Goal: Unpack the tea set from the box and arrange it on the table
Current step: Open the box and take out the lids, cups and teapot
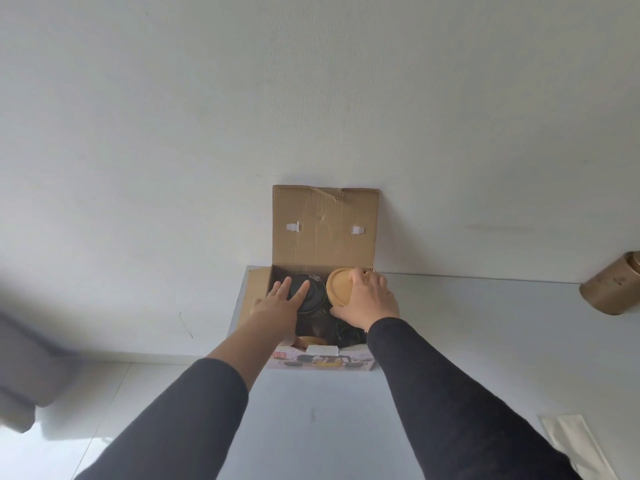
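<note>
An open cardboard box [323,225] stands at the far left of the pale table [450,341], its lid flap upright against the wall. Inside are dark tea ware pieces and a round wooden lid [339,289]. My left hand [280,303] reaches into the box with straight fingers resting on a dark round piece [313,299]. My right hand [369,299] curls round the wooden lid's right edge, thumb at its lower rim. More dark pieces [348,332] lie nearer me in the box, partly hidden by my wrists.
A brass-coloured canister [611,289] lies at the table's far right. A white paper strip [576,445] lies near the front right edge. The table's left edge drops to a tiled floor [104,393], with grey fabric [27,368] at far left.
</note>
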Demonstrator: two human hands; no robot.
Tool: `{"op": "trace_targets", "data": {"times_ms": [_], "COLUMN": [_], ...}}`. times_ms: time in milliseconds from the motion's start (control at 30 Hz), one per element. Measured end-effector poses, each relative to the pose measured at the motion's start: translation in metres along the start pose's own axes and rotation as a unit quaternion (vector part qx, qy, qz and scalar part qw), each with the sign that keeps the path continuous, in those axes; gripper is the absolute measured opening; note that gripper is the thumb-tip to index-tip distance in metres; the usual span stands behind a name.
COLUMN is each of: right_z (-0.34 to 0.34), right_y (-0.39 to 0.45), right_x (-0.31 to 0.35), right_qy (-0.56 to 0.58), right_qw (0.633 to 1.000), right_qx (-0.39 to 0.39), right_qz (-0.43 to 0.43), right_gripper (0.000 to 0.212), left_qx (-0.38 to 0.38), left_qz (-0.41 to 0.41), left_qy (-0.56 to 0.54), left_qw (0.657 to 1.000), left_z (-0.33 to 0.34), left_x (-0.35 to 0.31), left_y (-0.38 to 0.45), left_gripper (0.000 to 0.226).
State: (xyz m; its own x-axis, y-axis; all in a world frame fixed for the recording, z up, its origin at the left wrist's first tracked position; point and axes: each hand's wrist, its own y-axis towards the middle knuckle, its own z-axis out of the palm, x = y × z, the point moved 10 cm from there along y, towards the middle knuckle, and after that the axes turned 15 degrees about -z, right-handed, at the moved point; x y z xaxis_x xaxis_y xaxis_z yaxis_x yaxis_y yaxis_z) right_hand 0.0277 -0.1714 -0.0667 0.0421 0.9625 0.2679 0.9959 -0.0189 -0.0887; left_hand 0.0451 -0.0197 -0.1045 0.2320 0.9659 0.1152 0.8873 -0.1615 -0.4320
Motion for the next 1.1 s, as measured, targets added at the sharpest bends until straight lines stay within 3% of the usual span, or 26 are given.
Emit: {"op": "trace_targets", "data": {"times_ms": [400, 633, 800, 933, 1000, 1100], "right_z": [-0.001, -0.017, -0.043, -0.064, -0.068, -0.070], "right_y": [0.002, -0.011, -0.033, -0.070, -0.091, -0.115], "right_x": [-0.001, 0.003, -0.009, -0.038, -0.056, -0.073], "right_qy": [0.019, 0.036, 0.066, 0.070, 0.068, 0.062], "right_qw": [1.000, 0.997, 0.990, 0.984, 0.983, 0.986], "right_qx": [-0.009, -0.071, -0.126, -0.160, -0.161, -0.143], "right_qz": [0.003, -0.015, -0.004, 0.036, 0.059, 0.066], "right_gripper": [0.083, 0.086, 0.089, 0.084, 0.082, 0.083], "left_qx": [-0.004, 0.002, 0.006, -0.066, -0.067, -0.128], "left_qz": [-0.009, -0.005, -0.001, -0.014, -0.004, 0.053], "left_qy": [-0.014, -0.027, -0.082, -0.123, -0.125, -0.045], "left_qw": [1.000, 1.000, 0.997, 0.990, 0.990, 0.989], "left_z": [0.003, 0.000, -0.004, -0.024, -0.028, -0.039], "left_x": [0.001, 0.001, 0.005, -0.005, -0.017, -0.034], "left_y": [0.002, -0.003, -0.005, -0.011, -0.015, -0.029], "left_gripper": [0.112, 0.114, 0.096, 0.080, 0.075, 0.061]}}
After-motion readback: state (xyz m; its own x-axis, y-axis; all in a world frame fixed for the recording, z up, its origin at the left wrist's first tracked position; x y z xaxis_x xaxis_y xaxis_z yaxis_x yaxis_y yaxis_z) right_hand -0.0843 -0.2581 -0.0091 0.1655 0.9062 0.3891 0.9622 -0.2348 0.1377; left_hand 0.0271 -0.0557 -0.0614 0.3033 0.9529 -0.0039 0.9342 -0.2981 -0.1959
